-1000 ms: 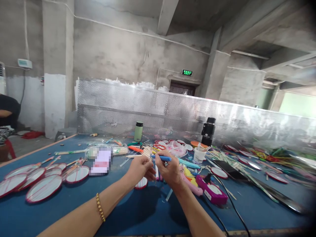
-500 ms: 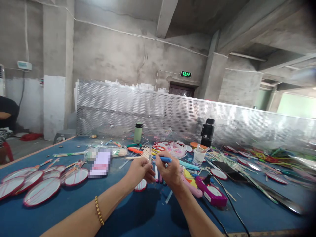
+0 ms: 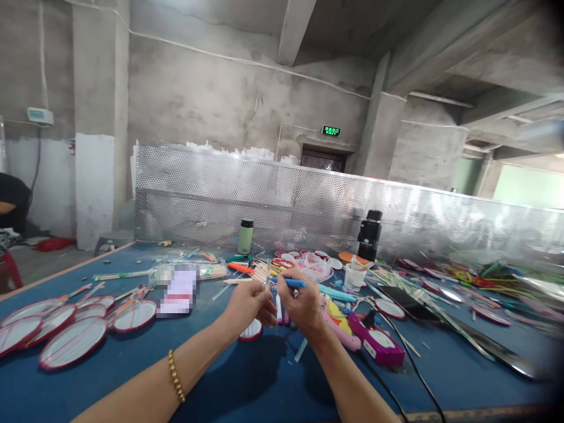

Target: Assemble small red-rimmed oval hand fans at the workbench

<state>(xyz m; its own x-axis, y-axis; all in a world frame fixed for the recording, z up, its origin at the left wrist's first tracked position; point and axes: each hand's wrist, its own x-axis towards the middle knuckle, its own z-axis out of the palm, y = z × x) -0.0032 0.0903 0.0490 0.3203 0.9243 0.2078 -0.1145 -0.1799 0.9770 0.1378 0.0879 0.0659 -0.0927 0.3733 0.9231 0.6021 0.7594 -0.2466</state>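
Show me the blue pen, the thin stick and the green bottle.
blue pen (image 3: 294,283), head view, on the barrel's free end.
thin stick (image 3: 268,275), head view, on its upright shaft.
green bottle (image 3: 245,239), head view, middle of its body.

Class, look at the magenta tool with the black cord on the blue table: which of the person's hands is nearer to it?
Right. The right hand is just left of the magenta tool; the left hand lies farther left, beyond the right one.

Both forearms reach forward, left hand (image 3: 249,302) and right hand (image 3: 303,304) close together, fingers curled.
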